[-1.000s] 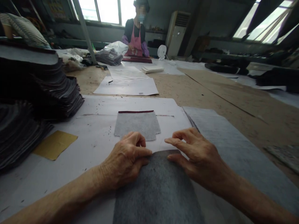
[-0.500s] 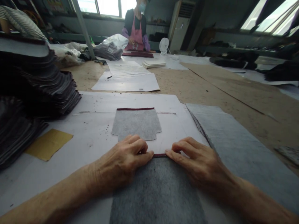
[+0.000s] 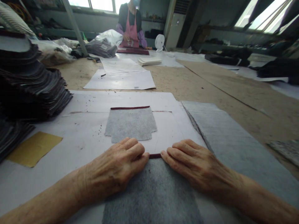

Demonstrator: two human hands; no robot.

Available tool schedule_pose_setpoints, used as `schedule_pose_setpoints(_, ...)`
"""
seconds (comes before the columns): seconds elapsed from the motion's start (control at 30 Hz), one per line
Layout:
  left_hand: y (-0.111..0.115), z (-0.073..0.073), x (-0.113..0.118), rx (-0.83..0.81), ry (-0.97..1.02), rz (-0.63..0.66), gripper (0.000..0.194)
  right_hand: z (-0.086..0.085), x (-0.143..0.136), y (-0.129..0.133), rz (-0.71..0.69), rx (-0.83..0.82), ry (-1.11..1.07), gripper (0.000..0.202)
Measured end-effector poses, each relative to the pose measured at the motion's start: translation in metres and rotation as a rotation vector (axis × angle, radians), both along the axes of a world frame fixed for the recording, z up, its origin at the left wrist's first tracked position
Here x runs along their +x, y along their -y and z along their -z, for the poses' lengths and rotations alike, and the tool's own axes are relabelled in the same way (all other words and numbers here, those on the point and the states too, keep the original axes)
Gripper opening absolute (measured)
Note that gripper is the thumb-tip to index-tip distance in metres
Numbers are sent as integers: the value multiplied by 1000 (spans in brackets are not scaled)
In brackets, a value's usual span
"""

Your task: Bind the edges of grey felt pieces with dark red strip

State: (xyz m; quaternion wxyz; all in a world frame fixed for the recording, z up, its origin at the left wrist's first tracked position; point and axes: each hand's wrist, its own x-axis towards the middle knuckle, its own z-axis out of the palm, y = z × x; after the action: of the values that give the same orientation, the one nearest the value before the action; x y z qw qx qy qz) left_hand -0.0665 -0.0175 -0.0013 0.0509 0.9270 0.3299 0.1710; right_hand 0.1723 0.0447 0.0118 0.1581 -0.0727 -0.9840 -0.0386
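A grey felt-like fabric piece point(image 3: 153, 196) lies flat in front of me, its far edge turned over into a narrow dark-red strip point(image 3: 155, 156). My left hand point(image 3: 123, 165) has its fingers curled, with thumb and fingertips pressed on the left part of that folded edge. On the right part, my right hand point(image 3: 193, 161) presses in the same way, fingers bent and together. A short stretch of the strip shows between the two hands; the rest is under them. Just beyond lies a smaller grey piece point(image 3: 130, 124) with notched corners and a dark-red far edge.
White sheeting point(image 3: 84, 146) covers the table under the pieces. Tall stacks of dark pieces point(image 3: 35, 84) stand at the left, near a yellow card point(image 3: 35, 148). Grey sheets point(image 3: 224, 133) lie at the right. Across the table stands a person in a pink apron point(image 3: 131, 32).
The folded dark-red edge looks flatter and more even between my hands. My right fingers have drawn closer together. The whole view has shifted slightly, with things appearing further left.
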Motion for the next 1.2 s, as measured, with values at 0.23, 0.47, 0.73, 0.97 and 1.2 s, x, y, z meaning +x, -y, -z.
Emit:
schedule_pose_setpoints(0.23,-1,-1,-1,12,22,-14,26,2,10,-1,40,-90,-71,24)
schedule_pose_setpoints(0.47,0,1,-1,-36,24,-17,30,9,15,0,107,-172,-143,21)
schedule_pose_setpoints(0.73,0,-2,0,-2,-29,-9,26,6,20,-2,83,-235,-99,25)
schedule_pose_setpoints(0.97,-1,3,-1,43,19,0,32,13,18,2,208,-318,-227,14)
schedule_pose_setpoints(1.2,-1,1,1,56,28,1,30,12,19,10,274,-149,-221,32)
